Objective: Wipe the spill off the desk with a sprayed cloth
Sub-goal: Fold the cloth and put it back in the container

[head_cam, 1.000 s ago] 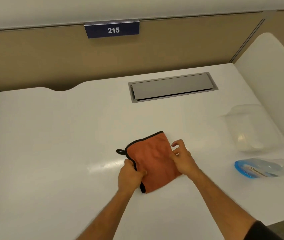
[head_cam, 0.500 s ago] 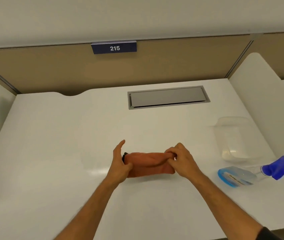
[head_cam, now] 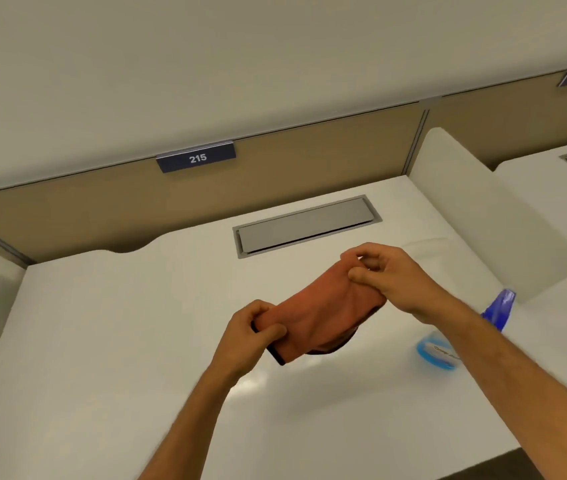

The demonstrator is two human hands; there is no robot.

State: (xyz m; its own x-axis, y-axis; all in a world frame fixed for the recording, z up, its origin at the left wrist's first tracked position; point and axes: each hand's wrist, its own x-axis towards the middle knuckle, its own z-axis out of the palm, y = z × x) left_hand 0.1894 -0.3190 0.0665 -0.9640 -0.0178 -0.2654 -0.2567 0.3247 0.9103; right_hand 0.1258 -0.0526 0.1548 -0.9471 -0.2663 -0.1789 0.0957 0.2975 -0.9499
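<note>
We hold the orange cloth (head_cam: 320, 317) above the desk (head_cam: 109, 323).
Left hand (head_cam: 252, 327) and right hand (head_cam: 391, 277) pinch opposite ends; spray bottle (head_cam: 441, 351) lies beyond our right fingers.

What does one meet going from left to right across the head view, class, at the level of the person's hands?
left hand → orange cloth → right hand → spray bottle, lying on the desk partly behind the right forearm → white side divider
</note>
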